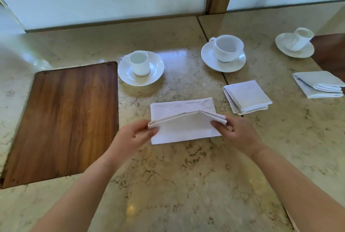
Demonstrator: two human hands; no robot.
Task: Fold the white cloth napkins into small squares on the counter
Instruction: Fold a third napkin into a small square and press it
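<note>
A white cloth napkin point(183, 125) lies on the marble counter point(186, 185) in front of me, partly folded, with its near flap raised off the lower layer. My left hand point(135, 136) pinches the flap's left corner. At the flap's right corner my right hand point(237, 134) pinches the layers. Two folded white napkins rest to the right: a small square point(247, 96) close by and another folded napkin point(319, 84) near the right edge.
A wooden board point(65, 119) is set into the counter at left. Three white cups on saucers stand behind: one point(141, 67) left of centre, one point(224, 52) in the middle, one point(295, 44) at far right. A wall runs along the back.
</note>
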